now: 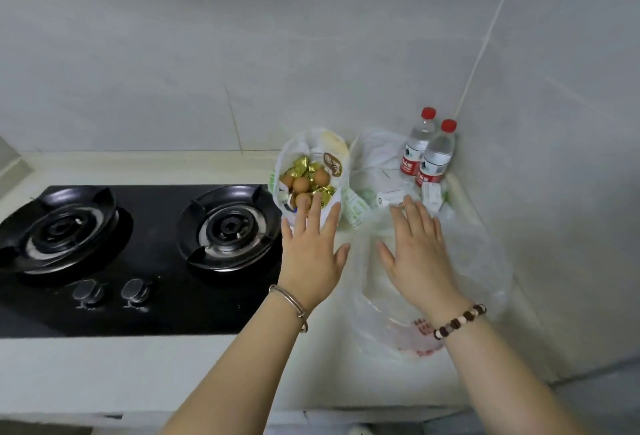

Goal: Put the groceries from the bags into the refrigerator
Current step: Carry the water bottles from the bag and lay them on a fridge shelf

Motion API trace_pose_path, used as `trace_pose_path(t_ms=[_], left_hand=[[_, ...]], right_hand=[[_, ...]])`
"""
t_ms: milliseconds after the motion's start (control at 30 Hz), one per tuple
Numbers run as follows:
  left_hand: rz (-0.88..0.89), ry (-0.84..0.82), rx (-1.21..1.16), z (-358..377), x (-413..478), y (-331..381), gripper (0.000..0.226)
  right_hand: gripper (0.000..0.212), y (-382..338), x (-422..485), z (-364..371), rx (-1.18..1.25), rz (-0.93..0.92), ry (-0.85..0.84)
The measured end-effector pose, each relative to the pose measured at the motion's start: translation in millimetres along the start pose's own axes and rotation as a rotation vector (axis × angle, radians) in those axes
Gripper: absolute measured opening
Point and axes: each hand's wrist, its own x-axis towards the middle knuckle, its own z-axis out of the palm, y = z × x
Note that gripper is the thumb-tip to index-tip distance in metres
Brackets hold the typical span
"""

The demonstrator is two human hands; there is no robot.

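A small white plastic bag (pixel 332 147) stands open on the counter, holding brown eggs (pixel 300 184) and gold-wrapped sweets (pixel 302 164). My left hand (pixel 311 247) reaches over its near rim with straight fingers, the fingertips at the eggs. To the right lies a large clear plastic bag (pixel 485 261) spread flat, with small white cartons (pixel 389 197) at its far end. My right hand (pixel 419 251) lies open on that bag, fingertips near the cartons. Two red-capped water bottles (pixel 434 157) stand in the corner behind.
A black two-burner gas hob (pixel 156 296) fills the counter to the left, its right burner (pixel 228 227) close to the egg bag. Tiled walls close in behind and on the right. The pale counter (pixel 329 365) runs toward me in front.
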Motion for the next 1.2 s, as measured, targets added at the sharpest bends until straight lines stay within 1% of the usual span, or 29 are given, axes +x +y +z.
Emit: trace_pose_path(t_ms=[100, 233, 300, 400, 533, 633, 700, 833, 933, 1000, 1067, 1133, 1200], left_hand=[[0.018, -0.026, -0.041, 13, 41, 16, 0.065], [0.056, -0.030, -0.095, 34, 101, 35, 0.062], [0.074, -0.048, -0.120, 45, 129, 44, 0.064], [0.120, -0.081, -0.087, 61, 169, 55, 0.064], [0.178, -0.177, -0.057, 82, 221, 68, 0.066], [0.209, -0.211, -0.020, 93, 258, 74, 0.067], [0.215, -0.211, -0.043, 98, 283, 76, 0.067], [0.217, -0.178, -0.183, 107, 333, 86, 0.070], [0.286, -0.160, -0.313, 108, 366, 98, 0.072], [0.332, -0.191, -0.337, 109, 382, 103, 0.073], [0.365, -0.257, -0.290, 111, 394, 104, 0.074], [0.377, -0.293, -0.267, 110, 401, 102, 0.069], [0.384, -0.284, -0.240, 107, 402, 98, 0.050]], right_hand=[[0.063, 31, 36, -5, -0.001, 0.028, 0.030], [0.067, 72, 92, -9, 0.020, 0.074, 0.056], [0.065, 91, 122, -10, 0.039, 0.095, 0.071], [0.066, 118, 169, -10, 0.064, 0.143, 0.106], [0.075, 145, 227, -8, 0.098, 0.208, 0.056], [0.080, 162, 259, 3, 0.030, 0.221, -0.020], [0.078, 171, 269, 12, -0.020, 0.209, -0.046], [0.064, 181, 276, 22, -0.040, 0.186, 0.049], [0.060, 182, 276, 29, -0.061, 0.183, 0.096], [0.059, 183, 275, 34, -0.036, 0.196, 0.126], [0.059, 184, 275, 37, -0.017, 0.205, 0.137], [0.058, 187, 276, 38, 0.008, 0.206, 0.130], [0.057, 187, 276, 38, 0.028, 0.213, 0.118]])
